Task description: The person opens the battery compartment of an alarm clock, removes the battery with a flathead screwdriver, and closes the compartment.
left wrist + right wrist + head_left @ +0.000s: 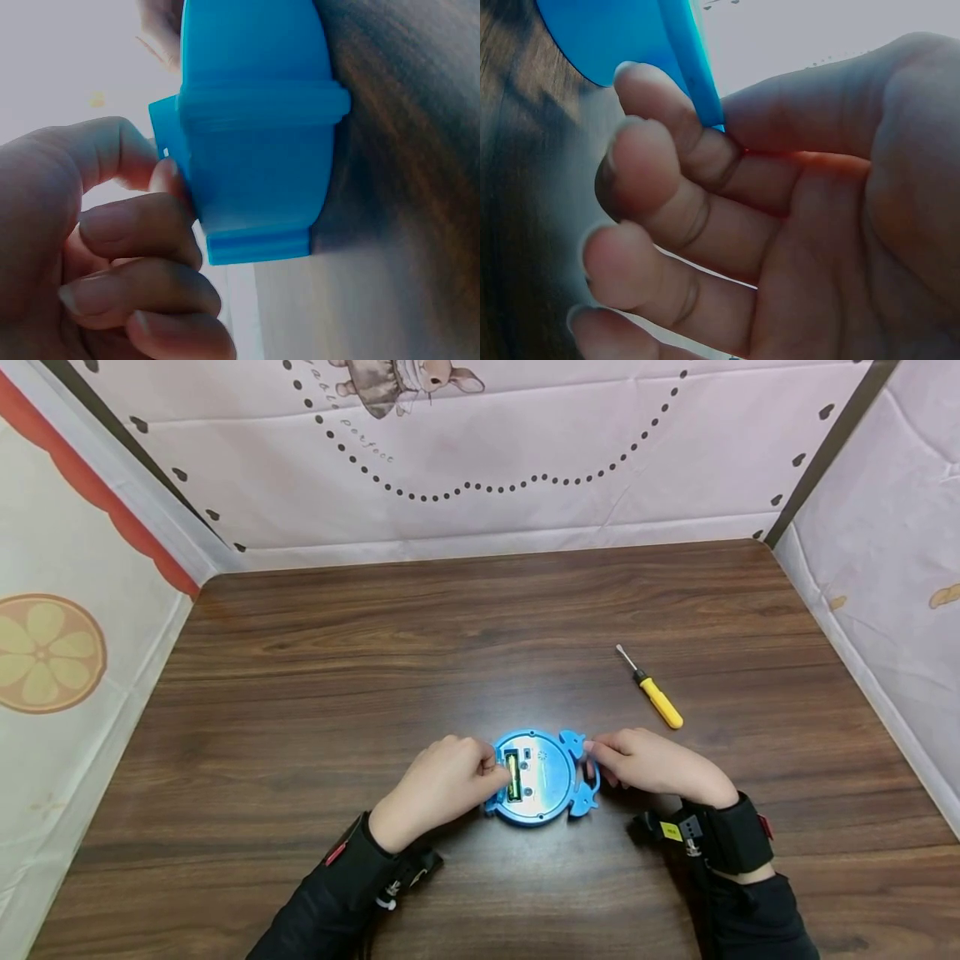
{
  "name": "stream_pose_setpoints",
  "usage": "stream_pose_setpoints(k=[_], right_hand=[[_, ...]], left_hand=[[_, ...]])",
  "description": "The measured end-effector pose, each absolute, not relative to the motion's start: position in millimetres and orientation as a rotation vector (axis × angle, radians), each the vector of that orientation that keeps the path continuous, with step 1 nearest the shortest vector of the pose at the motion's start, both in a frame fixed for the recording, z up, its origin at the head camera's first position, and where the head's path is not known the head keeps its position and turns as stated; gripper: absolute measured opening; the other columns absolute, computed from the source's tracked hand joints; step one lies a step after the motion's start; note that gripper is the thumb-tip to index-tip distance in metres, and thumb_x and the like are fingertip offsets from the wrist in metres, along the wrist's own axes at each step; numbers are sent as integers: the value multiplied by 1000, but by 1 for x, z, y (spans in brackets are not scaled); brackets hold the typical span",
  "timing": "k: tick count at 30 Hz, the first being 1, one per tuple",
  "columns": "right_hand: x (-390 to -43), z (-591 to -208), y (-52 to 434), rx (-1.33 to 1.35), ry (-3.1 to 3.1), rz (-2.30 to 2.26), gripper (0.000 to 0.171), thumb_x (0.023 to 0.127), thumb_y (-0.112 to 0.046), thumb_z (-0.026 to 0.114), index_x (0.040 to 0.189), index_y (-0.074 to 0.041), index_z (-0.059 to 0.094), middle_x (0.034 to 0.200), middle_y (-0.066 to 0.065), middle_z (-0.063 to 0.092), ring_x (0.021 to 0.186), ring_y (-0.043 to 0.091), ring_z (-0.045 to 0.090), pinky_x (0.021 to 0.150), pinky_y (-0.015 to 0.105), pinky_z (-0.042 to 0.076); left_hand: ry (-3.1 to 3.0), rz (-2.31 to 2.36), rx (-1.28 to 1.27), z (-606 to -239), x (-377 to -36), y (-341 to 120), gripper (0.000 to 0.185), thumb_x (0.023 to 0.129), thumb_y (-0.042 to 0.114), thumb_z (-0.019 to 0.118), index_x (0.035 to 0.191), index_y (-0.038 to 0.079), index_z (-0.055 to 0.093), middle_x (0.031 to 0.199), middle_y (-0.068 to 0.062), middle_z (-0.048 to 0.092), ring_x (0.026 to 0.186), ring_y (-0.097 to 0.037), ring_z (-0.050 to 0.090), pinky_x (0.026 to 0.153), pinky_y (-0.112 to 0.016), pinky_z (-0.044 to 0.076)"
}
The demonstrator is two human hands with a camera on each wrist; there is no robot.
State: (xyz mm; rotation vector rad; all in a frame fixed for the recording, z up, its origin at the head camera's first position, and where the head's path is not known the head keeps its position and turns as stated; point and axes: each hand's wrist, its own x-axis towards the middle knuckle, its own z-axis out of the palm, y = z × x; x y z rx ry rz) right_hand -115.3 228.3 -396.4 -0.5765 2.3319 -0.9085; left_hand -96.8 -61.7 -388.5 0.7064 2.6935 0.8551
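One blue toy (542, 777) lies back-up near the desk's (375, 643) front edge, and one yellow screwdriver (651, 688) sits toward the right edge. Printed cloth walls surround the dark wood. The left hand (438, 785) pinches the toy's left rim with curled fingers; the right hand (648, 766) grips its right edge.

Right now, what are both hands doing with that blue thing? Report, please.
Left hand at the blue toy's open battery slot. Right hand pinches its edge. Toy flat on table. Yellow screwdriver lies apart, nothing blocking.
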Motion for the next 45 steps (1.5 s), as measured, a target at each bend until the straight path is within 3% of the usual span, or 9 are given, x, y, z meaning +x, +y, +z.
stream_pose_setpoints(k=[15,28,39,45], right_hand=[[-115,-396,228,-531,2303,-923,41,111,-32,37,87,-11,63,68,-1,53,58,16,47,60,32,39],[-114,-394,225,-538,2306,-935,38,111,-30,37,91,-11,63,69,0,54,59,16,47,60,31,38],[-113,-392,225,-543,2326,-923,38,111,-30,37,92,-12,64,69,0,54,60,16,49,61,32,40],[-112,-394,224,-559,2316,-939,39,111,-32,37,90,-13,65,68,0,53,59,16,49,61,31,39]], left_hand=[[2648,973,714,-396,-101,-60,47,93,14,58,57,18,28,54,11,20,48,-4,18,52,-23,22],[2496,1108,665,-393,-110,-72,40,94,15,53,59,17,34,56,9,23,50,-8,21,54,-24,25],[2783,973,893,-377,-124,-98,40,94,14,55,63,22,32,57,11,21,51,-5,16,54,-24,20],[2982,705,885,-367,-132,-109,31,94,12,58,66,20,48,56,9,30,49,-5,21,50,-25,20]])
